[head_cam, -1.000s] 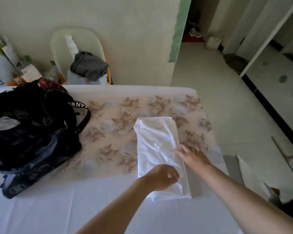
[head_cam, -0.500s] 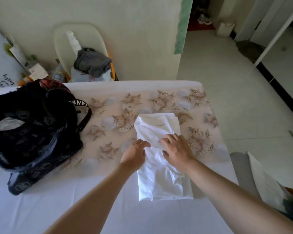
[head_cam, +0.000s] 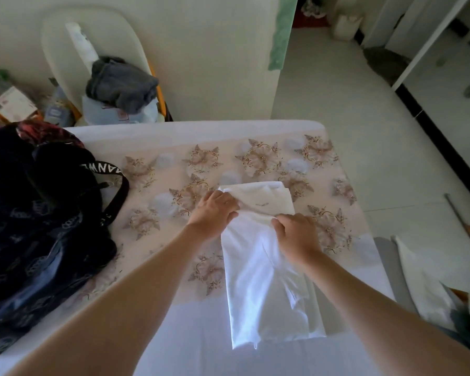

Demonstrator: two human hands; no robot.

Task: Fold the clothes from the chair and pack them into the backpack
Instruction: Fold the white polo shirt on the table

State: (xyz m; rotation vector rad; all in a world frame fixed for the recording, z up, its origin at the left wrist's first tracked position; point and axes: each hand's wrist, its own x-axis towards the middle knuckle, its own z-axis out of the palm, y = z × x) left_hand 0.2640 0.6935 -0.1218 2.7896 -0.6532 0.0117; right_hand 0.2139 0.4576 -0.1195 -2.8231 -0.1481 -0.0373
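Fingers (head_cam: 229, 205) of both hands curl into a folded white garment (head_cam: 263, 280) on the table (head_cam: 174, 137).
The long strip's near end lies on the plain white cover, its far end on the floral print. Past its middle, the left hand (head_cam: 213, 213) grips the left edge and the right hand (head_cam: 296, 234) pinches a raised crease. A black backpack (head_cam: 38, 213) sits well apart to the left. Beyond the table, a grey garment (head_cam: 120, 82) is heaped on a pale chair (head_cam: 57, 44).

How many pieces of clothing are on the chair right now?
3 show: a grey garment bunched on top, a pale one under it, a white piece draped down the backrest. More may be hidden. The white shirt lies apart on the table.
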